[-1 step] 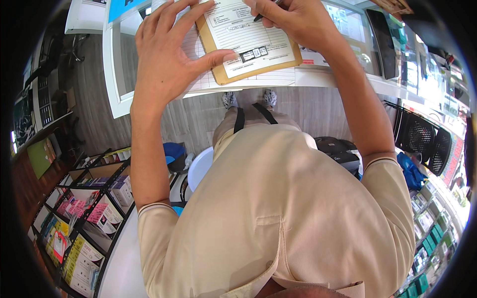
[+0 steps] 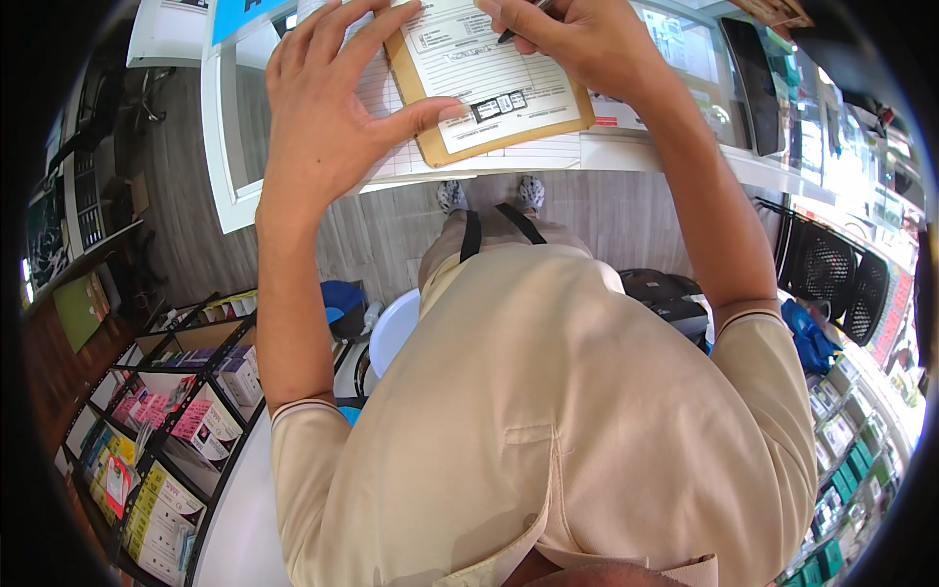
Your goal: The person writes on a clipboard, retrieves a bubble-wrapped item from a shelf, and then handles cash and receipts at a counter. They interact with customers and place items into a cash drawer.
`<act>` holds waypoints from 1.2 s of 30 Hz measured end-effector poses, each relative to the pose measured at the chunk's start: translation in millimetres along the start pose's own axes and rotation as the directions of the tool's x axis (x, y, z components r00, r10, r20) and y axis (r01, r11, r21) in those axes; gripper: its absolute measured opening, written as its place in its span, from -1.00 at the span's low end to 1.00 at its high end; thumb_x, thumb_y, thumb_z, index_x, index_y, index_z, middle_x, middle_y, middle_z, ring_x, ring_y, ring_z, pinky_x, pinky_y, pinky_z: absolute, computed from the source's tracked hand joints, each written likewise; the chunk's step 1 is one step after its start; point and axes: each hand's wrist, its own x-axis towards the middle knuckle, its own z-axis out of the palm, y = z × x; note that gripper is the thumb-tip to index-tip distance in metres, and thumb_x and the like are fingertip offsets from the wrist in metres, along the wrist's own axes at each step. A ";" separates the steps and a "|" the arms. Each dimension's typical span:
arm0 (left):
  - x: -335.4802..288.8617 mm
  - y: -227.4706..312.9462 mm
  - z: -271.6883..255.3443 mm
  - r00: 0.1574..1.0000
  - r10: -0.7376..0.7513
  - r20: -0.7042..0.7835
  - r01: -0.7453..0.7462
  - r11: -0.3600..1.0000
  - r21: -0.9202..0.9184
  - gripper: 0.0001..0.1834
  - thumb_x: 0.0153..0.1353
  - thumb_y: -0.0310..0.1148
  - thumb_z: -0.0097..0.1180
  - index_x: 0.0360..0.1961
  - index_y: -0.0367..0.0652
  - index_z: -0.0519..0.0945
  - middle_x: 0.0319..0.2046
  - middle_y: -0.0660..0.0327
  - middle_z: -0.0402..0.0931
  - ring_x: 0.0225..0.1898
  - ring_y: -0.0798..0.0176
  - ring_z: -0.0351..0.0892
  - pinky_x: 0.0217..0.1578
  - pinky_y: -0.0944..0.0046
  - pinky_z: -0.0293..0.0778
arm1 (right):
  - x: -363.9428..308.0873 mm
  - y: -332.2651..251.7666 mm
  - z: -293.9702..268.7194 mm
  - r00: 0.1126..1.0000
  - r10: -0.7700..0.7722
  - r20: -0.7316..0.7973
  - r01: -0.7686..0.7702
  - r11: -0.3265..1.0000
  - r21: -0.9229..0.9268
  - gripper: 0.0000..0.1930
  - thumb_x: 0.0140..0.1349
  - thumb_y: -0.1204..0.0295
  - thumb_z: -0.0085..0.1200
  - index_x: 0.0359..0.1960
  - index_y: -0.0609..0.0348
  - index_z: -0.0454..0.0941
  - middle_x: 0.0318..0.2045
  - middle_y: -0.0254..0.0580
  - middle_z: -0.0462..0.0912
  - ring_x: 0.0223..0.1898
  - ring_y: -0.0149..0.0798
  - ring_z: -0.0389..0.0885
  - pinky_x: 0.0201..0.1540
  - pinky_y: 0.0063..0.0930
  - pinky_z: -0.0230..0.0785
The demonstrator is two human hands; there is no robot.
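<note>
A white printed form [image 2: 509, 78] lies on a brown clipboard [image 2: 445, 149] on the counter in front of me. Its lines carry some handwriting near the middle and a black-and-white label lower down. My left hand [image 2: 333, 108] is open, fingers spread, with the thumb resting on the form's left side and the other fingertips along the clipboard's left edge. In my right hand [image 2: 577, 39] a black pen [image 2: 513, 33] is pinched, its tip at the paper's upper right part. The top of the form is cut off by the picture's edge.
Under the clipboard a lined white sheet [image 2: 391, 168] covers part of the glass-topped counter [image 2: 240, 201]. A dark flat device [image 2: 751, 88] stands at the right. Behind me are a shelf of boxed goods [image 2: 166, 421], a pale blue round seat [image 2: 391, 333] and a black chair [image 2: 822, 264].
The handwriting on the form looks slightly longer. Both hands and the clipboard stay in nearly the same place.
</note>
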 end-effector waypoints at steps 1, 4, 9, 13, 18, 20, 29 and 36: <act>-0.1 0.2 0.3 1.000 -0.005 0.003 0.005 1.000 -0.013 -0.09 -0.08 0.09 0.54 0.30 -0.06 0.54 0.30 0.05 0.39 0.42 -0.14 0.22 0.42 -0.16 0.09 | -0.4 0.3 -0.4 1.000 -0.011 0.000 0.011 0.999 -0.034 -0.63 0.42 0.18 0.18 -0.34 0.31 0.69 -0.57 -0.18 0.67 -0.48 -0.38 0.61 -0.39 -0.39 0.42; -0.3 -0.5 1.9 1.000 -0.002 -0.003 0.002 1.000 0.000 -0.09 -0.08 0.08 0.54 0.31 -0.05 0.54 0.30 0.05 0.39 0.41 -0.15 0.22 0.42 -0.16 0.09 | 0.0 2.5 -1.8 0.998 -0.056 0.040 0.058 0.998 -0.033 -0.63 0.42 0.18 0.17 -0.33 0.31 0.68 -0.57 -0.17 0.68 -0.48 -0.37 0.60 -0.39 -0.37 0.41; 3.6 1.8 9.2 0.998 0.010 -0.060 -0.007 0.999 0.035 -0.10 -0.08 0.08 0.54 0.30 -0.03 0.54 0.30 0.05 0.38 0.41 -0.15 0.22 0.42 -0.16 0.10 | 3.9 5.0 -4.4 0.997 -0.068 0.021 0.069 0.996 -0.054 -0.62 0.43 0.17 0.16 -0.35 0.31 0.67 -0.58 -0.17 0.66 -0.50 -0.36 0.58 -0.39 -0.37 0.40; 6.2 -8.3 16.9 0.995 0.059 -0.083 -0.057 0.998 0.018 -0.10 -0.08 0.09 0.53 0.30 -0.04 0.54 0.30 0.05 0.39 0.41 -0.15 0.21 0.41 -0.17 0.10 | 7.5 6.6 -9.2 0.996 -0.017 0.082 0.018 1.000 -0.015 -0.60 0.44 0.16 0.16 -0.36 0.31 0.66 -0.58 -0.18 0.65 -0.49 -0.35 0.58 -0.39 -0.37 0.39; 9.5 -0.9 4.2 1.000 -0.023 0.015 0.023 1.000 0.011 -0.09 -0.08 0.10 0.53 0.30 -0.04 0.54 0.29 0.06 0.39 0.41 -0.14 0.21 0.42 -0.16 0.09 | 9.8 9.1 -8.7 0.997 -0.044 0.067 0.044 0.999 0.003 -0.60 0.45 0.15 0.15 -0.36 0.30 0.67 -0.56 -0.19 0.65 -0.47 -0.34 0.58 -0.37 -0.37 0.40; 8.7 -0.8 3.3 1.000 -0.024 0.010 0.024 1.000 0.005 -0.09 -0.07 0.10 0.53 0.31 -0.04 0.54 0.29 0.06 0.39 0.41 -0.14 0.21 0.42 -0.16 0.09 | 9.9 8.3 -8.7 0.996 -0.061 0.068 0.063 0.998 -0.028 -0.61 0.45 0.16 0.14 -0.35 0.30 0.67 -0.55 -0.20 0.65 -0.46 -0.35 0.58 -0.36 -0.38 0.40; 7.3 -1.3 4.7 0.999 -0.033 0.006 0.033 0.999 0.016 -0.08 -0.07 0.13 0.53 0.32 -0.03 0.54 0.31 0.05 0.38 0.42 -0.14 0.20 0.42 -0.16 0.08 | 9.1 5.9 -7.9 0.999 -0.010 0.049 0.008 0.999 0.051 -0.61 0.47 0.15 0.13 -0.31 0.30 0.65 -0.53 -0.23 0.64 -0.45 -0.39 0.56 -0.36 -0.41 0.40; 6.9 -3.0 5.6 1.000 0.002 -0.008 -0.002 1.000 0.003 -0.07 -0.07 0.13 0.53 0.32 -0.05 0.53 0.32 0.04 0.38 0.42 -0.15 0.20 0.42 -0.17 0.08 | 8.8 10.1 -6.2 0.998 -0.047 0.037 0.047 0.999 0.000 -0.61 0.47 0.16 0.13 -0.30 0.31 0.66 -0.53 -0.23 0.64 -0.45 -0.38 0.57 -0.37 -0.42 0.40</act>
